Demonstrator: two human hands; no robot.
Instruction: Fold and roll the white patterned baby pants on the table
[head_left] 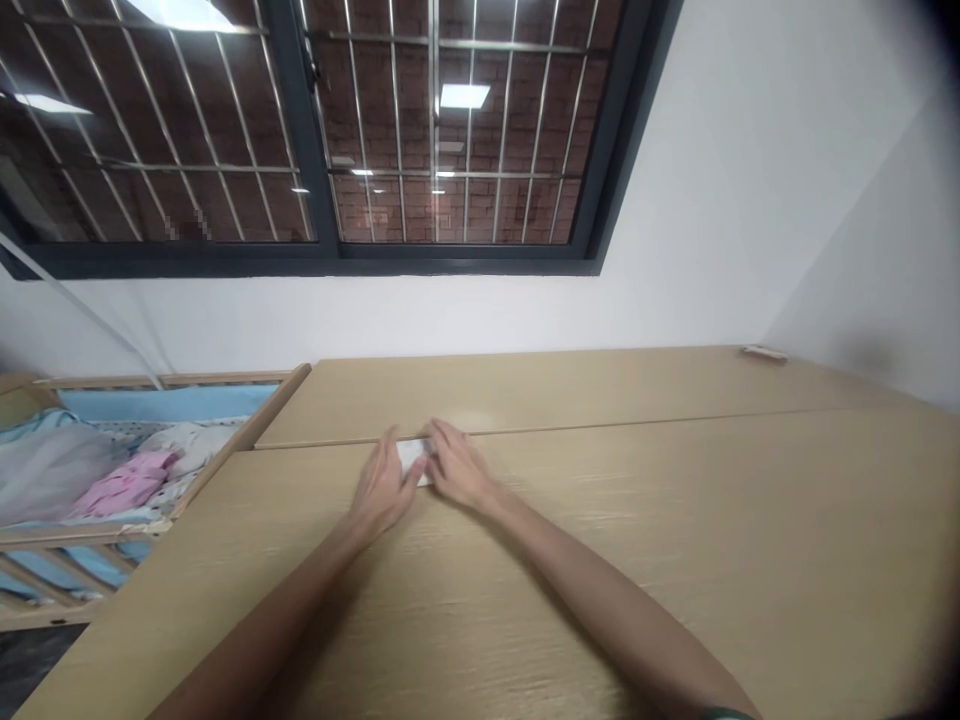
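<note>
A small white flat-looking piece [409,454] lies over the seam between two pale wooden boards. From its left side my left hand [384,484] grips it, with the fingers bent and the thumb near its front edge. My right hand [457,466] closes on it from the right, and its fingers cover part of the piece. Motion blur softens the fingertips, and what kind of thing the white piece is cannot be made out. Beneath both hands spreads the wide wooden surface [480,600].
To the left stands a wooden crib [217,465] with blue padding, a pink cloth [129,482] and white bedding. A small light strip [763,353] lies at the far right corner. Behind are a white wall [465,312] and a dark-framed window [457,262] with metal bars.
</note>
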